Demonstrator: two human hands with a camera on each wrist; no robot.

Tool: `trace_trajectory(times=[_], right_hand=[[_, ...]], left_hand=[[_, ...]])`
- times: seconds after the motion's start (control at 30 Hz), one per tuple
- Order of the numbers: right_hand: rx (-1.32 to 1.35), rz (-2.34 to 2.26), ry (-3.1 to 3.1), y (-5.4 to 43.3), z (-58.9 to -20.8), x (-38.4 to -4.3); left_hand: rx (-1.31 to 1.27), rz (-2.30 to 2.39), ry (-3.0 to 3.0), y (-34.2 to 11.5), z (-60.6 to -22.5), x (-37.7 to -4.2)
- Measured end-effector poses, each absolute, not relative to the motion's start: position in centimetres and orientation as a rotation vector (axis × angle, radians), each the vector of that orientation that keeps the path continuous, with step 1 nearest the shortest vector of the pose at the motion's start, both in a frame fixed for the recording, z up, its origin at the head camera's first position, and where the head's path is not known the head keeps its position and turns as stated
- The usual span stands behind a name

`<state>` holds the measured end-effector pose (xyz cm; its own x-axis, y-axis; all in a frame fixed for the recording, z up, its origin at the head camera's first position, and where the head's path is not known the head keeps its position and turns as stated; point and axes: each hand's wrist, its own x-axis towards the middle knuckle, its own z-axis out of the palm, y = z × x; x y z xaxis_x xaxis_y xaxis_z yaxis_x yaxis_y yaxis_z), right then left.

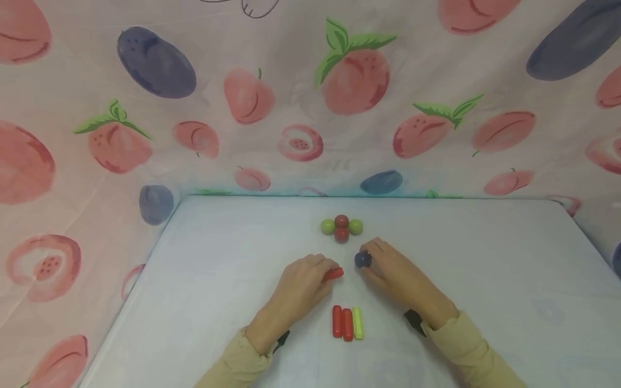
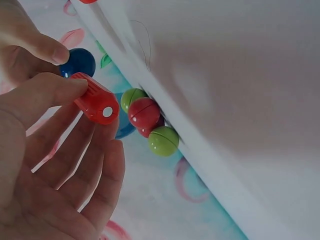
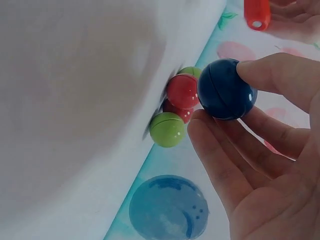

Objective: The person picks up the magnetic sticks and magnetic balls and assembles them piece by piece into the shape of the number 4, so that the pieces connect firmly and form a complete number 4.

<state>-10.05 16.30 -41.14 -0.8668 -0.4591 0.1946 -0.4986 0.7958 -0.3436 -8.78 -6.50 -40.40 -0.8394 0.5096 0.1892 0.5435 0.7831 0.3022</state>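
Note:
My left hand (image 1: 304,281) pinches a red magnetic stick (image 2: 97,100) between thumb and fingers, with a round silvery spot on its end. In my right hand (image 1: 398,274) a dark blue ball (image 3: 226,89) is held between thumb and fingertips. The two hands face each other with a small gap between stick and ball in the head view. Just beyond them sits a cluster of two red balls (image 1: 342,234) and two green balls (image 1: 328,226). Nearer the person, two red sticks (image 1: 347,324) and a yellow-green stick (image 1: 358,323) lie side by side.
A white table (image 1: 233,242) carries everything. Behind it and along its sides hangs a fruit-patterned cloth (image 1: 271,151). Dark wrist straps (image 1: 414,322) show near the beige sleeves (image 1: 470,345).

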Motion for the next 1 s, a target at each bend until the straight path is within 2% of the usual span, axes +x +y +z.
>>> trace_trajectory(times=[1.0], right_hand=[[0.862,0.724,-2.871,15.7,-40.2,-9.3]], left_hand=[[-0.859,-0.556,-2.884,-5.4,-40.6,-9.9]])
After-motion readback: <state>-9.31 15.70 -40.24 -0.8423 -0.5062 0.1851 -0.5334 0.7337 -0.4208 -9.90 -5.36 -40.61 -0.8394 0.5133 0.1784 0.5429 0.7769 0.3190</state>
